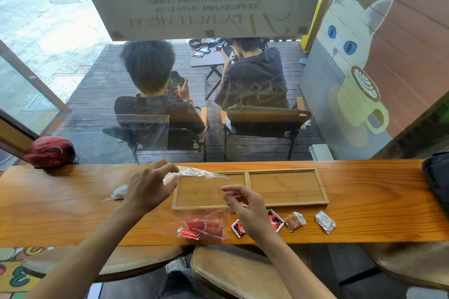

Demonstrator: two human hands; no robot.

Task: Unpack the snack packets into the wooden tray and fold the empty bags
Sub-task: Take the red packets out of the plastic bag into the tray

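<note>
Two-part wooden tray (pixel 286 204): on the counter, just beyond both hands (bare).
Clear bag (pixel 206 192): stretched over the tray's left half, left hand (pixel 148 189) pinching its far edge, right hand (pixel 245 204) pinching its near edge.
Red packets (pixel 201 228): bunched in plastic, just beside the right hand.

Both hands, left (pixel 148 189) and right (pixel 245 204), pinch a clear bag (pixel 206 192) above the wooden tray (pixel 286 203); red packets (pixel 201 228) lie bagged below them.
</note>
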